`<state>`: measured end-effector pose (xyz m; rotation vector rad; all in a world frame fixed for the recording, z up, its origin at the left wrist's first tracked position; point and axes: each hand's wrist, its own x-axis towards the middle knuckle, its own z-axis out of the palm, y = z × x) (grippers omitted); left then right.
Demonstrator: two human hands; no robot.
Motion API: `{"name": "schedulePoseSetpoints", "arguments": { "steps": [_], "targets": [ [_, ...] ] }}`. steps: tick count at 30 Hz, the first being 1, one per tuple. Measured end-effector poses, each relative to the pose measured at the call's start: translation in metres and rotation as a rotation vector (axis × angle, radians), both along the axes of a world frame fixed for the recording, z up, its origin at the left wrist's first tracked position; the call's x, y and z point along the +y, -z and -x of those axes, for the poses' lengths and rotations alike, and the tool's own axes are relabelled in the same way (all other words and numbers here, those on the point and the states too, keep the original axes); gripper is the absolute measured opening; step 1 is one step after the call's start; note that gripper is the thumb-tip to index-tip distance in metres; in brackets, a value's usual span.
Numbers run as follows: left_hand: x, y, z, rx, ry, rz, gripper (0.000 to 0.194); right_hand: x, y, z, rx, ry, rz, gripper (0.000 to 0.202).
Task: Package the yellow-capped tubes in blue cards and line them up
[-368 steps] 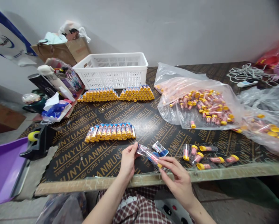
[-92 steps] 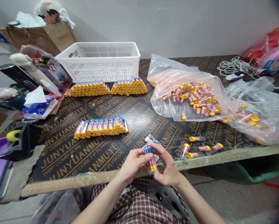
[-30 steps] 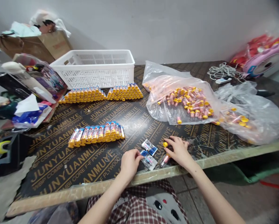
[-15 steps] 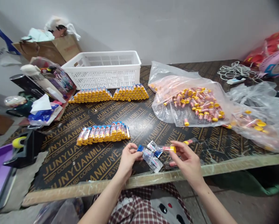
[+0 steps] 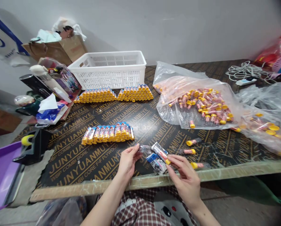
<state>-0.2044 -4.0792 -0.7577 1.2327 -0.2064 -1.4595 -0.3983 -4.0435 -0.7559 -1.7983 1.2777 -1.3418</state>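
Observation:
My left hand (image 5: 129, 160) pinches a small clear plastic piece (image 5: 144, 148); motion blur hides its exact kind. In my right hand (image 5: 185, 175) is a clear tube with a yellow cap (image 5: 168, 161), held by the capped end and pointing away to the left. A white and dark printed strip (image 5: 157, 147) lies along the tube. Just below, a few blue and clear printed wrappers (image 5: 156, 163) rest on the table between my hands. To the right of my right hand lie three loose yellow-capped tubes (image 5: 189, 151).
A stack of blue-labelled tubes (image 5: 108, 132) lies left of centre. More stacked tubes (image 5: 135, 93) line the front of a white basket (image 5: 107, 77). Plastic bags of yellow-capped tubes (image 5: 207, 105) spread at right. A tape dispenser (image 5: 34, 147) stands at the left edge.
My left hand now has a clear piece instead of the blue-topped wrapper, which lies on the table. The right hand's tube has moved left and tilted. The view has shifted slightly right-to-left.

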Motion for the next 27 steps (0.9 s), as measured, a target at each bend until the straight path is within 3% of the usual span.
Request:
{"name": "schedulePoseSetpoints", "arguments": {
  "steps": [4, 10, 15, 19, 23, 27],
  "targets": [
    [0.001, 0.001, 0.0, -0.009, -0.021, -0.006, 0.035, 0.002, -0.001, -0.001, 0.033, -0.034, 0.043, 0.033],
    [0.006, -0.001, 0.007, -0.053, 0.02, 0.099, 0.031, 0.003, 0.0, -0.007, 0.067, -0.205, -0.016, 0.034],
    [0.013, -0.014, 0.013, -0.011, 0.215, 0.161, 0.035, 0.0, 0.005, -0.01, 0.08, -0.197, 0.011, 0.039],
    [0.019, -0.021, 0.014, -0.021, 0.388, 0.15, 0.039, -0.006, 0.006, -0.009, 0.165, -0.217, 0.062, 0.065],
    [0.024, -0.023, 0.017, -0.03, 0.569, 0.136, 0.032, -0.012, 0.0, -0.007, 0.189, -0.329, 0.043, 0.082],
    [0.028, -0.024, 0.021, -0.007, 0.608, 0.116, 0.033, -0.012, -0.002, -0.005, 0.165, -0.459, -0.027, 0.085]
  ]
}}
